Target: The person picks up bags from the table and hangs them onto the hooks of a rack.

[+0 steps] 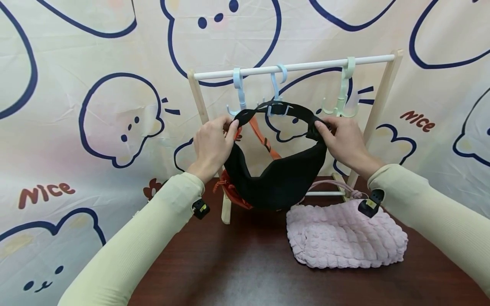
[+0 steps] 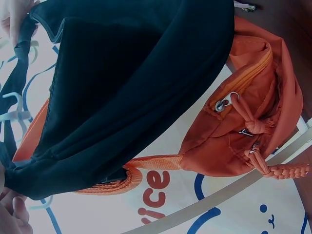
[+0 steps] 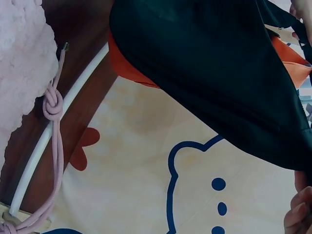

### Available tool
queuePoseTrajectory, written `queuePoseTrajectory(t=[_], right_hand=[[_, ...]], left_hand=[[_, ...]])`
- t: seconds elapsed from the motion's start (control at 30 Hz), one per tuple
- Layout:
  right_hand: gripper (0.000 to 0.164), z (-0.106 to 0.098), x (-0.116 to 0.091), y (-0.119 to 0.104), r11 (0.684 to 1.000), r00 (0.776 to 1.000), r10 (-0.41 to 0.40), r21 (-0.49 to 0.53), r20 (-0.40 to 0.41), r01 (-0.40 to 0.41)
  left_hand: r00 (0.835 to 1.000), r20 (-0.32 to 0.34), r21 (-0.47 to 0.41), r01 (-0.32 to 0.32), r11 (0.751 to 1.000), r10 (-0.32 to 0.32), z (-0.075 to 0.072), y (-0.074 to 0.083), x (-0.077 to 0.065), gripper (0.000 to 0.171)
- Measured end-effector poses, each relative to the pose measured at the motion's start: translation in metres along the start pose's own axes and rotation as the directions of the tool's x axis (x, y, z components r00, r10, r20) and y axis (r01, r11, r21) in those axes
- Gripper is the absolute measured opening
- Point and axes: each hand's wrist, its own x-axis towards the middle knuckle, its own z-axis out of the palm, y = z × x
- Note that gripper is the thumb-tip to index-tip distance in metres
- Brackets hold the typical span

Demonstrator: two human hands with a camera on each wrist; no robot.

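Note:
Between my two hands hangs a soft black shoulder bag (image 1: 275, 189), its strap spread into a loop. My left hand (image 1: 213, 146) pinches the left side of the strap (image 1: 300, 112) between thumb and fingers, and my right hand (image 1: 346, 142) grips the right side, by a bunched part. At the top, the strap overlaps the prongs of a light blue hook (image 1: 275, 83) on the rack's bar. Behind the black bag is an orange bag (image 2: 243, 112) with zippers and braided pulls, partly hidden. Its orange strap (image 1: 264, 138) runs up toward the hooks.
A wooden rack with a white bar (image 1: 310, 66) stands against a cartoon-printed cloth. Another blue hook (image 1: 239, 85) hangs left and a green hook (image 1: 343, 87) right. A pink quilted bag (image 1: 344, 236) with a knotted cord (image 3: 53, 105) lies on the dark table (image 1: 237, 263).

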Motion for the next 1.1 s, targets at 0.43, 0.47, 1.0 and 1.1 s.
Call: queuePoseTrajectory(t=[0.43,0.47,1.0,1.1], right_hand=[[0.028,0.002,-0.001,0.002,0.999,0.999,0.014,0.034,0.049,-0.016],[0.029,0.002,-0.001,0.002,0.999,0.999,0.018,0.038,0.052,-0.02],[0.034,-0.001,-0.002,0.0,0.997,0.999,0.043,0.071,0.006,-0.043],[0.033,0.0,-0.001,0.0,0.997,0.999,0.044,0.069,0.003,-0.044]], left_hand=[[0.999,0.022,-0.025,-0.029,0.999,0.03,0.001,0.003,-0.004,0.031],[0.999,0.015,-0.032,-0.034,0.999,0.035,0.001,0.003,-0.003,0.031],[0.996,-0.057,-0.12,-0.077,0.99,0.07,-0.004,0.011,-0.001,0.03],[0.995,-0.057,-0.139,-0.085,0.987,0.078,-0.004,0.011,-0.002,0.03]])
